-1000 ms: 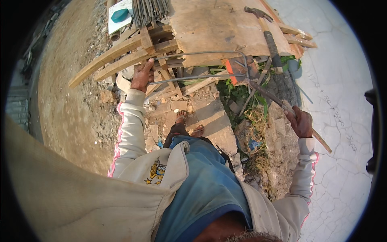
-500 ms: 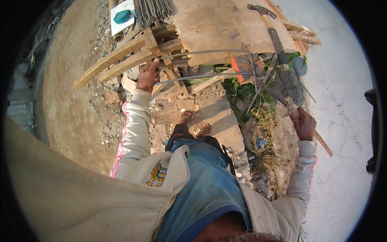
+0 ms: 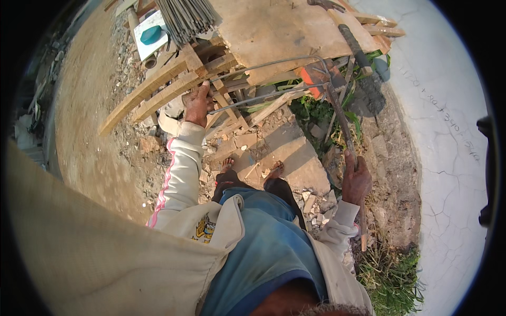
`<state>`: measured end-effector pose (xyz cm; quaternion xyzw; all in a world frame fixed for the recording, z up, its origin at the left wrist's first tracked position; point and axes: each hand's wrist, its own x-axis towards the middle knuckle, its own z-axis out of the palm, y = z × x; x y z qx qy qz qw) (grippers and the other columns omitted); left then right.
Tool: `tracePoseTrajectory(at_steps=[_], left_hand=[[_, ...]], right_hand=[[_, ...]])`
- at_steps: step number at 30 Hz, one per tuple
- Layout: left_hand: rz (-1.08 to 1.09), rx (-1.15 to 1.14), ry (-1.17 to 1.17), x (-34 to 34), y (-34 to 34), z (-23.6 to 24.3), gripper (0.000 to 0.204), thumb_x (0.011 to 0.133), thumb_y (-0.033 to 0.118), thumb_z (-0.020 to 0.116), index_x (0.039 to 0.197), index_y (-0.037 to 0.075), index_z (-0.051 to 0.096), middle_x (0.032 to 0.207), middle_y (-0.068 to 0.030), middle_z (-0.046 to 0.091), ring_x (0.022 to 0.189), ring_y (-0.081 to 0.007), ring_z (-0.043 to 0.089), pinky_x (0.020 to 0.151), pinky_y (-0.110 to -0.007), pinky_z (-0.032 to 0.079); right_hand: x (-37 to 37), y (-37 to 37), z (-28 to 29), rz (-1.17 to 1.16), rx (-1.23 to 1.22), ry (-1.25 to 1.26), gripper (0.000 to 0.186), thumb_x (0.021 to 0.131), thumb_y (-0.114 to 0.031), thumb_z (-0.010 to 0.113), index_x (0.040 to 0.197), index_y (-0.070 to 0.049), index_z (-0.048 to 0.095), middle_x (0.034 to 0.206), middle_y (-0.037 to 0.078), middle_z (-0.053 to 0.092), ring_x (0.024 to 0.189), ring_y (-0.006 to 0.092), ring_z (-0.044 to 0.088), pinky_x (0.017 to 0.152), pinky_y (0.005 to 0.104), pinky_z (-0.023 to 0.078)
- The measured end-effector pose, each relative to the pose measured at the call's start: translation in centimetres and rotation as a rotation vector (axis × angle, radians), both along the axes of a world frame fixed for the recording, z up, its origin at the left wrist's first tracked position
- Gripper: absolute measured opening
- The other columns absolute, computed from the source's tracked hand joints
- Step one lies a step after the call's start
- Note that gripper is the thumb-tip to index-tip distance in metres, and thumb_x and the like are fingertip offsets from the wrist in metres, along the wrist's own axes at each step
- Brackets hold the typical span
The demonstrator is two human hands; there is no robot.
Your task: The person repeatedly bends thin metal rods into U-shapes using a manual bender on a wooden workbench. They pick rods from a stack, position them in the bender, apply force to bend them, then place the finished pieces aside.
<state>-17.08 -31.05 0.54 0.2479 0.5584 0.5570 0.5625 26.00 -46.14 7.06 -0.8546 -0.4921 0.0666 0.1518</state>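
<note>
Rod (image 3: 274, 63), one, of bent metal: its two long sides run rightward from the left hand (image 3: 198, 106), whose fingers are curled closed about its left end. The right hand (image 3: 357, 178), likewise closed, grips one long bar (image 3: 339, 111); the bar's lower end projects below the fist, and its upper end meets the rod's bend beside one orange block (image 3: 312, 84). Beyond lie one plywood sheet (image 3: 263, 29), one hammer (image 3: 352, 45) with its handle overhanging the sheet's near edge, one bundle of dark rods (image 3: 184, 18), too dense to count, and one teal object (image 3: 151, 35) on one white panel (image 3: 143, 51). Two timber beams (image 3: 145, 94) extend leftward.
</note>
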Motion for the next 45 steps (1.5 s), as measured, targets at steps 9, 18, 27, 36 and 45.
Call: tracePoseTrajectory(at_steps=[9, 18, 27, 36, 45], left_hand=[[-0.137, 0.008, -0.114, -0.7, 0.2, 0.3, 0.035, 0.104, 0.036, 0.057, 0.083, 0.008, 0.058, 0.069, 0.0026, 0.045, 0.058, -0.0088, 0.039, 0.052, -0.027, 0.034], [-0.501, 0.008, -0.385, -2.9, 1.0, -0.2, 0.045, 0.106, 0.046, 0.051, 0.080, 0.009, 0.053, 0.065, -0.0005, 0.043, 0.059, -0.0111, 0.044, 0.054, -0.027, 0.038], [-0.864, 0.098, -0.389, -5.2, 2.5, -1.7, 0.046, 0.106, 0.052, 0.046, 0.088, 0.010, 0.052, 0.072, -0.0034, 0.053, 0.054, -0.0103, 0.048, 0.053, -0.026, 0.045], [-0.886, -0.031, -0.508, -5.5, 2.9, -0.4, 0.043, 0.106, 0.050, 0.045, 0.090, 0.011, 0.052, 0.073, -0.0066, 0.061, 0.052, -0.0103, 0.050, 0.051, -0.026, 0.046], [-0.877, 0.029, -0.450, -5.5, 2.8, -1.0, 0.044, 0.106, 0.052, 0.043, 0.091, 0.011, 0.050, 0.071, -0.0063, 0.059, 0.051, -0.0110, 0.049, 0.050, -0.027, 0.046]], right_hand=[[4.7, 0.0, 2.8, 0.323, -0.175, 0.414, 0.047, 0.103, -0.046, 0.054, 0.099, 0.001, 0.056, 0.073, 0.015, 0.053, 0.068, 0.0253, 0.053, 0.065, 0.0400, 0.043], [-2.5, -2.2, -3.4, -0.012, 0.069, 0.566, 0.046, 0.104, -0.048, 0.053, 0.079, -0.010, 0.049, 0.065, -0.004, 0.034, 0.062, 0.0089, 0.030, 0.055, 0.0286, 0.027], [-17.5, -1.9, 1.3, -0.325, -0.054, -0.122, 0.061, 0.102, -0.059, 0.047, 0.090, -0.001, 0.062, 0.076, 0.030, 0.062, 0.080, 0.0519, 0.062, 0.068, 0.0563, 0.046], [-14.6, -1.5, 5.3, -0.202, -0.113, 0.165, 0.060, 0.102, -0.056, 0.049, 0.098, 0.003, 0.060, 0.074, 0.025, 0.054, 0.072, 0.0409, 0.055, 0.070, 0.0489, 0.044], [-14.5, -1.3, 5.7, -0.104, -0.111, 0.180, 0.052, 0.104, -0.052, 0.048, 0.103, -0.001, 0.057, 0.073, 0.017, 0.054, 0.067, 0.0338, 0.054, 0.064, 0.0436, 0.042]])
